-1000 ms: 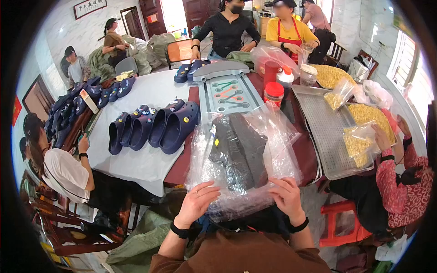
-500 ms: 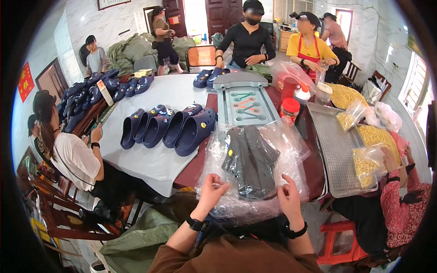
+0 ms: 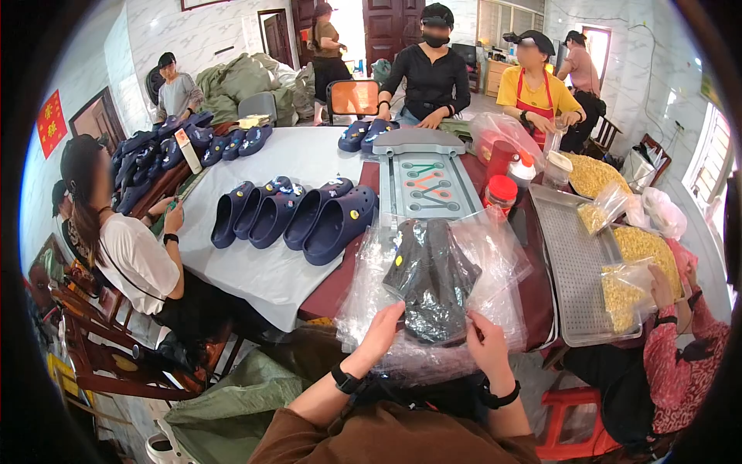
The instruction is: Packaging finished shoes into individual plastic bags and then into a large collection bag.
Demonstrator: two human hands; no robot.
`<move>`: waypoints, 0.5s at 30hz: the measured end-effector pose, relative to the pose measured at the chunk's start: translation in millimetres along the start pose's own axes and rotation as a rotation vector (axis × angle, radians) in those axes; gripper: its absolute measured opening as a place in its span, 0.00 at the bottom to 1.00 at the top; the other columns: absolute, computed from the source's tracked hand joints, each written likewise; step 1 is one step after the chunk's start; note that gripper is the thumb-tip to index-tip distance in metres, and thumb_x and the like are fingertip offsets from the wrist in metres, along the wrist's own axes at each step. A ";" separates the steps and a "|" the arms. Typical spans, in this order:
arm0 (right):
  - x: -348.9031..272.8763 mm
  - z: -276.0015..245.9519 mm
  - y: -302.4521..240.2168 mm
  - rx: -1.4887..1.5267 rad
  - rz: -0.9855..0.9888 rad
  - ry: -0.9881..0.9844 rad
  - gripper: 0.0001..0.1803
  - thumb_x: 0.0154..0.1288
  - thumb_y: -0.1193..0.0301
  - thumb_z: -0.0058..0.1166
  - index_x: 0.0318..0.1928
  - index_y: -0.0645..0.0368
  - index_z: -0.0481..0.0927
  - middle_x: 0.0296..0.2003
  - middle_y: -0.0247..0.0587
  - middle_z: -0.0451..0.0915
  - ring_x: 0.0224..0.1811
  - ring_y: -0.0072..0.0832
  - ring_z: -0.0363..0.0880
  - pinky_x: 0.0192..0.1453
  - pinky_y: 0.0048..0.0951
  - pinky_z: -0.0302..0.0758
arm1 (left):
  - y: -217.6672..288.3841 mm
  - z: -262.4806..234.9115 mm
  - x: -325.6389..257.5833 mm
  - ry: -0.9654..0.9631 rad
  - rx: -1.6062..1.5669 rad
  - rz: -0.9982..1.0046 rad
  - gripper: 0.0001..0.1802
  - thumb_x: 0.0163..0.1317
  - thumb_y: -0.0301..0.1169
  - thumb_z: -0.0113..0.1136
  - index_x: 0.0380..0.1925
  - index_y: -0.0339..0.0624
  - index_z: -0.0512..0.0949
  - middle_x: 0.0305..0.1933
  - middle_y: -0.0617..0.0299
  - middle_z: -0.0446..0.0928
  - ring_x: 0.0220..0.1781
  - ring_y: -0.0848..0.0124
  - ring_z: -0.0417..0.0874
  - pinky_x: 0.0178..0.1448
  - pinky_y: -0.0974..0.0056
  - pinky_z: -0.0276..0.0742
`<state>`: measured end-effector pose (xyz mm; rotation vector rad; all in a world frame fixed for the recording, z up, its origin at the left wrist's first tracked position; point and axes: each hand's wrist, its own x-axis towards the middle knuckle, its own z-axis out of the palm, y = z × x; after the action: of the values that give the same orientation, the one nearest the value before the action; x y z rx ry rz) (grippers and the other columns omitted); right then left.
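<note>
In front of me lies a pair of dark clogs (image 3: 433, 282) inside a clear plastic bag (image 3: 400, 284), on top of a heap of more clear bags (image 3: 506, 267). My left hand (image 3: 379, 334) is closed at the bag's near left side, fingertips pressed together on the film beside the heel end. At the near right corner, my right hand (image 3: 490, 344) pinches the film between thumb and curled fingers. Glare on the plastic partly hides the clogs; a yellow charm shows on the left one.
Several navy clogs (image 3: 336, 224) stand to the left on a white-covered table (image 3: 232, 271). Beyond the bags is a grey board (image 3: 425, 182) with coloured shapes. Red-lidded jars (image 3: 501, 192) and a perforated metal tray (image 3: 576, 263) stand right. Co-workers sit and stand around the table.
My left hand has moved right and forward onto the bag's edge. The right hand has come slightly inward and its fingers have curled onto the film. The view has shifted a little.
</note>
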<state>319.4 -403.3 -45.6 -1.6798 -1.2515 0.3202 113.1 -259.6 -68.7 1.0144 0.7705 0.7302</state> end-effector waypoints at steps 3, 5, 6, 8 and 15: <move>-2.1 8.1 -8.2 -0.017 -0.127 -0.024 0.17 0.66 0.78 0.56 0.55 0.64 0.83 0.29 0.54 0.80 0.28 0.40 0.81 0.33 0.36 0.73 | 29.9 22.4 -22.6 -0.066 0.367 0.289 0.42 0.69 0.47 0.66 0.69 0.24 0.63 0.63 0.41 0.77 0.64 0.59 0.78 0.68 0.58 0.72; 0.8 10.1 -19.6 -0.067 -0.252 -0.126 0.10 0.64 0.78 0.57 0.46 0.66 0.82 0.30 0.56 0.80 0.32 0.52 0.80 0.34 0.43 0.74 | 32.8 19.9 -24.9 -0.027 0.524 0.280 0.52 0.63 0.50 0.71 0.72 0.22 0.56 0.65 0.37 0.74 0.67 0.55 0.77 0.71 0.57 0.70; -0.2 10.7 -25.8 -0.066 -0.254 -0.127 0.10 0.64 0.78 0.57 0.46 0.66 0.82 0.30 0.56 0.80 0.32 0.52 0.80 0.34 0.43 0.74 | 34.5 19.2 -26.0 0.010 0.681 0.269 0.62 0.58 0.53 0.75 0.74 0.21 0.49 0.67 0.33 0.72 0.69 0.51 0.76 0.74 0.56 0.67; 0.3 13.6 -36.0 -0.121 -0.310 -0.158 0.08 0.62 0.77 0.57 0.43 0.64 0.80 0.28 0.53 0.79 0.31 0.52 0.79 0.34 0.46 0.72 | 42.3 22.8 -27.3 -0.030 0.550 0.220 0.70 0.49 0.53 0.81 0.75 0.21 0.46 0.71 0.33 0.66 0.74 0.51 0.68 0.77 0.56 0.61; 4.5 14.6 -45.7 -0.078 -0.416 -0.263 0.15 0.58 0.73 0.63 0.46 0.63 0.80 0.40 0.50 0.81 0.43 0.50 0.79 0.45 0.46 0.76 | 23.6 25.6 -38.4 0.137 1.179 0.533 0.87 0.34 0.67 0.82 0.76 0.21 0.36 0.66 0.27 0.59 0.67 0.35 0.65 0.72 0.41 0.63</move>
<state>284.7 -392.1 -14.1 -1.4260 -1.7905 0.2440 110.0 -294.4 -30.4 2.3139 1.0855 0.7861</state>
